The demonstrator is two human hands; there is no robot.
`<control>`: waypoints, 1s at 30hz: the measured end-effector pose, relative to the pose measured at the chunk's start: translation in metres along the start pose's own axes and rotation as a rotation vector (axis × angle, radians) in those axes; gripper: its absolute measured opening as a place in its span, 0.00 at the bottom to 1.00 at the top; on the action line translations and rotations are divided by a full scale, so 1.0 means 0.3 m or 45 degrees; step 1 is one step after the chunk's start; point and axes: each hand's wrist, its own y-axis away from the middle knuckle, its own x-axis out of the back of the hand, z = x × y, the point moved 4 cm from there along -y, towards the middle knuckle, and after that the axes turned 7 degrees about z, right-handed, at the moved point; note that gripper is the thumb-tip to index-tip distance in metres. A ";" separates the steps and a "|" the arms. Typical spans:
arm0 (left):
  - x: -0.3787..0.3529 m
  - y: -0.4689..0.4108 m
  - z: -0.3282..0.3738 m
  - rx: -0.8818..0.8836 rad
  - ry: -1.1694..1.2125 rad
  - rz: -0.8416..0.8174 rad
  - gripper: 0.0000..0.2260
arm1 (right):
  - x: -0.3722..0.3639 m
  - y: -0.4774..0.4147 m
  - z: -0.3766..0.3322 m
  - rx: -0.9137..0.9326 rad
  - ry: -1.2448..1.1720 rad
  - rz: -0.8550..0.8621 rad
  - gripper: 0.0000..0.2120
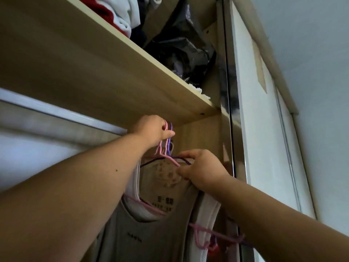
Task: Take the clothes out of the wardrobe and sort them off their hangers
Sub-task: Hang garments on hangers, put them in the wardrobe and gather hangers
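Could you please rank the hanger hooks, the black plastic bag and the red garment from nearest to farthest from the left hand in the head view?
1. The hanger hooks: gripped by the left hand, just under the shelf.
2. The black plastic bag: on the shelf, above and to the right.
3. The red garment: on the shelf, farthest, at the top left.

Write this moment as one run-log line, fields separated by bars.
left hand: grips hanger hooks below shelf | right hand: pinches grey top at hanger shoulder | grey top: not yet off hanger
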 end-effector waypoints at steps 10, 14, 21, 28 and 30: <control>-0.151 -0.228 -0.167 0.014 0.125 -0.071 0.22 | -0.188 -0.289 0.046 0.007 -0.030 0.103 0.19; -0.184 -0.235 -0.211 -0.026 -0.299 -0.030 0.19 | -0.248 -0.335 0.071 -0.042 -0.009 0.056 0.16; -0.235 -0.243 -0.247 -0.236 -0.512 -0.213 0.33 | -0.309 -0.365 0.105 -0.097 -0.047 -0.090 0.13; -0.235 -0.210 -0.240 -0.368 -0.665 -0.302 0.24 | -0.332 -0.294 0.156 -0.191 -0.085 -0.228 0.10; -0.225 -0.194 -0.238 -0.360 -0.667 -0.276 0.23 | -0.315 -0.281 0.154 -0.167 -0.016 -0.229 0.13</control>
